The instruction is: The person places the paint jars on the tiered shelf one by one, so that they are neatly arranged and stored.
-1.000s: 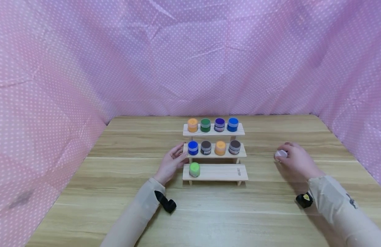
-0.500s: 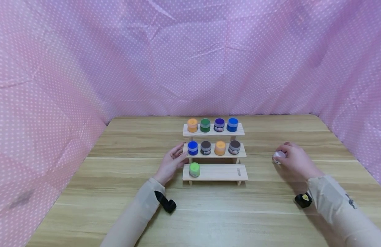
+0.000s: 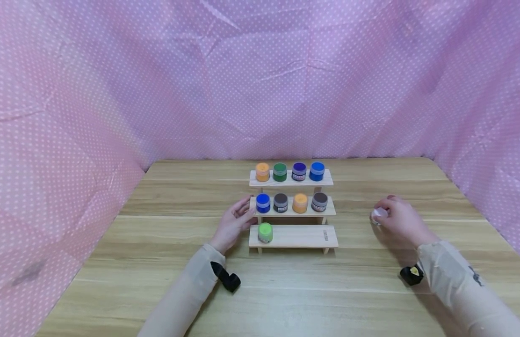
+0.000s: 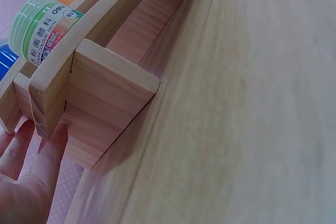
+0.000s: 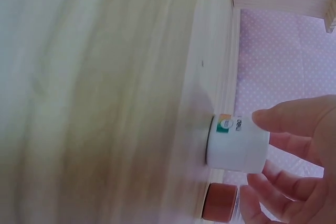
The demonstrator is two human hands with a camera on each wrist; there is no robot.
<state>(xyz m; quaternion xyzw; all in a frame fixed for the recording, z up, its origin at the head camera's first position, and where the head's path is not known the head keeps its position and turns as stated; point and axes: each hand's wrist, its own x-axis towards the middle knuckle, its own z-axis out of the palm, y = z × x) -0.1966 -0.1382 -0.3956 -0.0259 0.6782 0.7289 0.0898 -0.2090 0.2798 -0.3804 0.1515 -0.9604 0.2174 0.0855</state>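
Note:
A three-tier wooden rack stands mid-table, bearing several paint jars. Its lowest step carries one light green jar at the left end. My left hand rests at the rack's left side, fingers fairly straight; in the left wrist view the fingertips touch the wooden edges. Well to the right of the rack, my right hand holds a white paint jar between thumb and fingers, upright at the tabletop. Whether its base touches the wood, I cannot tell.
A reddish-brown jar stands beside the white one, hidden by the hand in the head view. The middle step holds blue, dark and orange jars; orange, green, purple and blue ones line the top. Pink dotted cloth surrounds the table.
My right hand has shifted slightly left with the white paint jar, toward the rack. The left hand and the jars on the rack stay in place.

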